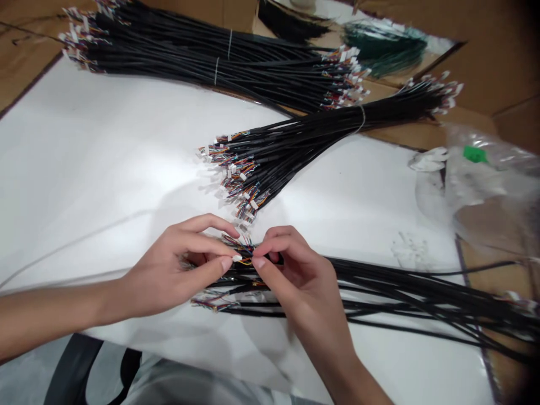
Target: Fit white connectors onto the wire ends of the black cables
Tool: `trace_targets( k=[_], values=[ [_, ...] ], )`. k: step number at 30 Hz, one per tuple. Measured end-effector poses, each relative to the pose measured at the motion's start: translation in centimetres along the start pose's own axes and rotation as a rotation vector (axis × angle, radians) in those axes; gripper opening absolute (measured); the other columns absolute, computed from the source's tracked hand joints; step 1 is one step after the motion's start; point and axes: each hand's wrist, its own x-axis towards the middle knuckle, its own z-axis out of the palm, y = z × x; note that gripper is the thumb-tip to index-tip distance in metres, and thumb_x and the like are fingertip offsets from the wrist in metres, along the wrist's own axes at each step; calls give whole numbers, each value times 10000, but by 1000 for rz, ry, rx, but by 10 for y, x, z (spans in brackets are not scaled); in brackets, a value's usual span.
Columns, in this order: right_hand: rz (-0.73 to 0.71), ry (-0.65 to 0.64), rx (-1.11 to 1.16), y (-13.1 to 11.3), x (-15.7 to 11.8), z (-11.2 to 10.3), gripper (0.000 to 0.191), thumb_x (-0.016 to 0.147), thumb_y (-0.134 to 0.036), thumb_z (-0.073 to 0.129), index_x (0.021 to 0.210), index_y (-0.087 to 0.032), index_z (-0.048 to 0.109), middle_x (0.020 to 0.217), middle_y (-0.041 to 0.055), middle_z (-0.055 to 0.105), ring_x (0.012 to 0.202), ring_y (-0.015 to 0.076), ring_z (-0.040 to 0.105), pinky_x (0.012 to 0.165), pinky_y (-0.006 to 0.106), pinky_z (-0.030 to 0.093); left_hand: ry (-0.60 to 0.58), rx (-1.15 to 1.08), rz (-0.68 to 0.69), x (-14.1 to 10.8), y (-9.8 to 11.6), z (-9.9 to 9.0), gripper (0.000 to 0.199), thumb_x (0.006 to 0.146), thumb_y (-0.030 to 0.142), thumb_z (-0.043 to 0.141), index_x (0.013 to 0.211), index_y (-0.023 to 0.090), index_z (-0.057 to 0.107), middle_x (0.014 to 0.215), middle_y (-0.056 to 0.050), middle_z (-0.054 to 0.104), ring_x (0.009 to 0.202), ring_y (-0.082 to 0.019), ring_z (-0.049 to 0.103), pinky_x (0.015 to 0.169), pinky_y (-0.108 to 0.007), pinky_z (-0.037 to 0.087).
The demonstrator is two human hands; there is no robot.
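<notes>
My left hand [185,264] pinches a small white connector [237,258] between thumb and index finger. Thin coloured wires run from the connector toward my right hand [301,275], whose thumb and index finger are closed on the wires [248,261]. Both hands are over the loose black cables [379,275], which stretch off to the right; their stripped, multicoloured ends [215,301] lie under and beside my fingers. My palms hide part of these cables. Just beyond my fingertips lie the white-plugged ends of a tied cable bundle [304,138].
Larger tied bundles of black cable [202,53] lie along the far side of the white table [84,169]. Dark green loose wires [383,48] sit behind. Clear plastic bags [485,180] and cardboard [493,62] are at the right. A chair [71,371] is at lower left.
</notes>
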Motion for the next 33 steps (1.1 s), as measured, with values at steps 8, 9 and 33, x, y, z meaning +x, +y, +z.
trace_targets(
  k=[8,9,33],
  values=[
    [9,-39,25,9,1,1,133,849,-132,609,797,-235,676,898,2,484,764,97,475,612,182,432,24,-10,-6,0,-2,1,119,811,152,643,824,200,750,1088,-29,615,601,-20,567,522,-112,471],
    [15,-41,28,10,1,2,133,849,-133,611,799,-237,678,899,1,484,764,97,474,610,181,431,34,1,7,-1,-3,1,113,805,145,648,814,196,749,1081,-26,614,585,-11,558,524,-111,469],
    [144,-40,33,3,0,-4,166,871,-133,597,869,-270,691,906,7,504,783,98,525,649,175,443,-76,202,242,6,-4,-3,152,931,91,489,965,125,633,1109,-110,591,600,-60,588,589,-199,518]
  ],
)
